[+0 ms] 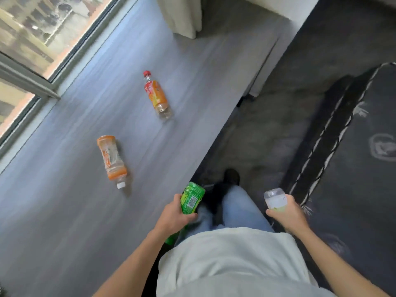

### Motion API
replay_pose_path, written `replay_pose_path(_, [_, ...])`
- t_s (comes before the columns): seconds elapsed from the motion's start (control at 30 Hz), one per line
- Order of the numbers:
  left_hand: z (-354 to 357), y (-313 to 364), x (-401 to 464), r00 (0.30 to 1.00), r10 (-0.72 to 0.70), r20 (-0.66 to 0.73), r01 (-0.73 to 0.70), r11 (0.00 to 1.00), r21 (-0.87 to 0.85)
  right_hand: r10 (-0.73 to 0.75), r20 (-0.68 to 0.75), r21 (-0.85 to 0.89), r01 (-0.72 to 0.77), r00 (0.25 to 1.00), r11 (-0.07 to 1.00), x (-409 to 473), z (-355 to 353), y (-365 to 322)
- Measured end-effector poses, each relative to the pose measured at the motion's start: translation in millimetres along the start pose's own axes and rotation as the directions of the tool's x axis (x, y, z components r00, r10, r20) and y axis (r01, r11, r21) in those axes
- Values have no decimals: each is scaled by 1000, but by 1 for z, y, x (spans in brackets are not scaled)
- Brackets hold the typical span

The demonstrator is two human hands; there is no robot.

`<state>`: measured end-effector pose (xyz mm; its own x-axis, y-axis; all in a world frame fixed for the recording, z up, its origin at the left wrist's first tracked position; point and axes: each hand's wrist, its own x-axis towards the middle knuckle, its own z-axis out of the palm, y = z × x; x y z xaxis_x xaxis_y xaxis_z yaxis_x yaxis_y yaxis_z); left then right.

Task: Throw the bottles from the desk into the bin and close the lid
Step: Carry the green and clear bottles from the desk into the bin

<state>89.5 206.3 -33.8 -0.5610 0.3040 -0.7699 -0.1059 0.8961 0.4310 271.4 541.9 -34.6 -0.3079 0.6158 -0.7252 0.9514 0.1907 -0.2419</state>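
Now both hands carry a bottle just off the near edge of the grey worktop (64, 211). The left hand (174, 217) has its fingers (189, 216) wrapped round a green bottle (191, 200), long axis running from the body outward, its base pointing away toward the worktop edge. The right hand (287, 215) grips a pale clear bottle (275, 199) the same way, base pointing away from the body, over the dark floor (267, 136).

Two bottles lie on their sides on the worktop. The orange bottle with the white cap (111, 160) lies nearer the worktop's near edge, cap pointing toward the person, base toward the window (32, 28). The red-capped bottle (157, 95) lies farther along the worktop, well apart from the first, cap pointing away, clear base toward the person. A dark patterned rug (353, 157) lies on the floor, off the worktop's edge.
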Motion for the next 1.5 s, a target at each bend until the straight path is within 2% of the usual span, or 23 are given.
replay_pose_path(0.1, [5, 66, 33, 990, 113, 78, -123, 983, 138, 159, 24, 172, -160, 987, 972, -1, -9, 56])
replay_pose_path(0.2, [16, 140, 66, 975, 176, 135, -201, 958, 205, 280, 41, 321, -278, 959, 905, 5, -25, 97])
replay_pose_path(0.27, [23, 187, 87, 967, 197, 164, -233, 942, 241, 328, 49, 366, -323, 943, 873, 12, -40, 114])
replay_pose_path(0.37, [31, 248, 117, 961, 211, 181, -259, 916, 307, 332, 42, 468, -312, 942, 827, 33, -70, 130])
replay_pose_path(0.57, [36, 315, 164, 981, 116, 155, -168, 908, 384, 353, 46, 457, -334, 935, 824, 98, -147, 119])
replay_pose_path(0.8, [22, 350, 213, 992, -35, 122, -20, 906, 423, 246, -36, 521, -192, 968, 832, 204, -243, 56])
replay_pose_path(0.93, [13, 390, 249, 991, -102, 84, 63, 923, 380, 217, -49, 535, -157, 975, 830, 264, -292, 24])
replay_pose_path(1.03, [4, 444, 283, 990, -116, 83, 76, 920, 384, 251, -16, 513, -208, 968, 833, 299, -323, 9])
replay_pose_path(1.13, [-2, 518, 322, 991, -80, 104, 35, 924, 380, 298, 31, 554, -264, 954, 790, 325, -348, 5])
replay_pose_path(1.27, [-1, 628, 377, 982, 38, 184, -103, 926, 364, 327, -54, 547, -246, 943, 800, 342, -379, 8])
replay_pose_path(1.4, [12, 738, 424, 968, 131, 213, -196, 926, 322, 407, 73, 602, -365, 911, 710, 366, -408, 15])
replay_pose_path(1.5, [27, 800, 453, 956, 187, 228, -257, 908, 332, 395, 73, 592, -359, 916, 722, 393, -434, 18])
